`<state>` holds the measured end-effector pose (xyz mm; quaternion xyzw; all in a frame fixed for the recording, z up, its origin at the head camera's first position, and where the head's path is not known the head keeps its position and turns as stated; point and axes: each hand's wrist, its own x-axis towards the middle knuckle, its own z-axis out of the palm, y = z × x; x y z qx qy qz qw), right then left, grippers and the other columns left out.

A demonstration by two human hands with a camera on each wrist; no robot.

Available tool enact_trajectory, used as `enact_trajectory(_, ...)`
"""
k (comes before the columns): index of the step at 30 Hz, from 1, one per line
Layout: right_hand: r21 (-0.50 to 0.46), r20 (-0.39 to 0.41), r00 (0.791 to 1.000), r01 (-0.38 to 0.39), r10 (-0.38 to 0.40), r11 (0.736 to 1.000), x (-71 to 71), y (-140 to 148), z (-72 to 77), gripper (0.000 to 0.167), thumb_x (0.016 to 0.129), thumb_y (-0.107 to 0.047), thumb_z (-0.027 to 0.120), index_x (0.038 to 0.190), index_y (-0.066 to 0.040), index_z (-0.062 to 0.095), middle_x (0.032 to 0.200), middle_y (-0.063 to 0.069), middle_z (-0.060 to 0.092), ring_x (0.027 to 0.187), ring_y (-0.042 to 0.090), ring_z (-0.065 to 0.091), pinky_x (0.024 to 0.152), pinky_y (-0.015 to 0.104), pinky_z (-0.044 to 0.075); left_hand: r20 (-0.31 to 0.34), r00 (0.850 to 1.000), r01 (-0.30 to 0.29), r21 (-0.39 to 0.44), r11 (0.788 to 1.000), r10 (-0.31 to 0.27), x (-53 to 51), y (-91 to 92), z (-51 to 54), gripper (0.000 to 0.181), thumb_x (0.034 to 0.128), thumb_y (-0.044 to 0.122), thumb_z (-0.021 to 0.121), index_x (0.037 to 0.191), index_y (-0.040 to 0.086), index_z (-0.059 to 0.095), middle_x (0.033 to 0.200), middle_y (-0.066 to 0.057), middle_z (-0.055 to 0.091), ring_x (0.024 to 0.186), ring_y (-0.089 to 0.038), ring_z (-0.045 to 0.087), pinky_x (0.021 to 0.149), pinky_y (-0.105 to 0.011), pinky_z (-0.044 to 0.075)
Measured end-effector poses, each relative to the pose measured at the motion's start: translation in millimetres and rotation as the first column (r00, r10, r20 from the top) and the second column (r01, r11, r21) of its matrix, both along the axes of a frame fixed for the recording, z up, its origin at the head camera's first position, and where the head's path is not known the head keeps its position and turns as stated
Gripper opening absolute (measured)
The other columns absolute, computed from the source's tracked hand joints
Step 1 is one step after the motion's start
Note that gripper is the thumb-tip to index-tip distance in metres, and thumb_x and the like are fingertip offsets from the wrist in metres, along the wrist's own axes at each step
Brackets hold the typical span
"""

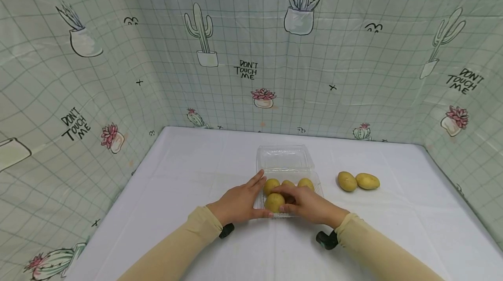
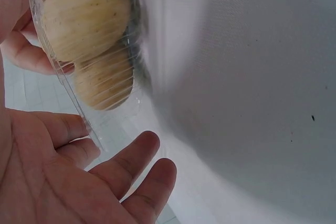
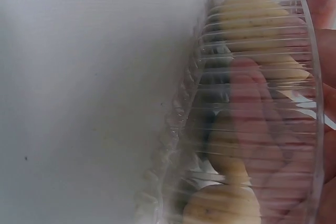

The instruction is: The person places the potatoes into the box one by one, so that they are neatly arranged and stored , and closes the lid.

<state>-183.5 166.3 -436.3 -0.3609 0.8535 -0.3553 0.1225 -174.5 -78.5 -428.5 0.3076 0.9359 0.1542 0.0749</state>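
Observation:
A clear plastic clamshell box (image 1: 320,185) stands on the table with its lid (image 1: 284,158) folded back and several yellow potatoes inside. My left hand (image 1: 241,202) lies along the box's left side, fingers extended, thumb by the front corner; in the left wrist view some fingers (image 2: 79,150) touch the rim. My right hand (image 1: 308,202) reaches into the box from the right. Its index finger and thumb bracket the front-left potato (image 1: 274,203). Through the ribbed wall, the right wrist view shows fingers (image 3: 249,108) down among potatoes (image 3: 252,22); part of their contact is hidden.
Two loose potatoes, one rounder (image 1: 347,181) and one longer (image 1: 367,181), lie to the right of the box on the white tablecloth (image 1: 188,163). A patterned curtain (image 1: 235,32) hangs behind and at both sides. Dark wrist cameras (image 1: 327,240) sit beneath the wrists.

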Motion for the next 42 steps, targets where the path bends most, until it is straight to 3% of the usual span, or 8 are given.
enact_trajectory(18,-0.018,-0.034,0.999,0.014,-0.015,1.000,-0.4,-1.9,-0.7,0.042,0.098,-0.017,0.066,0.138,-0.008,0.057,0.115,-0.002,0.064,0.099,0.012,0.061,0.085,0.033,0.052,-0.017,1.000,0.015,-0.001,1.000,-0.015,-0.1,-0.3,0.1,0.098,0.0896,0.062,0.063,0.156,0.000,0.028,0.165,-0.013,0.015,0.131,-0.031,0.050,0.100,-0.041,0.047)
enact_trajectory(27,-0.011,-0.060,0.996,0.060,-0.060,0.998,1.9,-4.6,-1.5,0.039,0.097,-0.015,0.067,0.135,-0.009,0.059,0.112,-0.007,0.060,0.099,0.010,0.059,0.087,0.032,0.052,-0.025,1.000,0.008,-0.001,1.000,-0.008,-1.1,0.0,-0.5,0.097,0.0892,0.063,0.064,0.155,-0.001,0.030,0.165,-0.013,0.017,0.130,-0.031,0.052,0.099,-0.041,0.048)
enact_trajectory(37,0.040,-0.149,0.988,0.054,-0.048,0.998,1.4,-6.7,-0.7,0.039,0.098,-0.012,0.065,0.136,-0.009,0.060,0.127,0.004,0.064,0.108,0.013,0.060,0.089,0.037,0.052,-0.032,0.999,0.016,0.001,1.000,-0.016,-1.7,0.0,-1.6,0.097,0.0896,0.062,0.063,0.155,-0.001,0.030,0.164,-0.014,0.017,0.130,-0.030,0.051,0.099,-0.041,0.048)
enact_trajectory(42,0.037,-0.124,0.989,0.090,-0.085,0.995,3.8,-7.2,0.8,0.040,0.097,-0.012,0.067,0.135,-0.007,0.059,0.117,-0.001,0.067,0.101,0.010,0.063,0.086,0.033,0.053,-0.028,1.000,0.011,0.003,1.000,-0.011,-1.3,-0.4,-1.9,0.096,0.0899,0.062,0.063,0.155,0.000,0.029,0.165,-0.013,0.016,0.131,-0.030,0.050,0.099,-0.041,0.048)
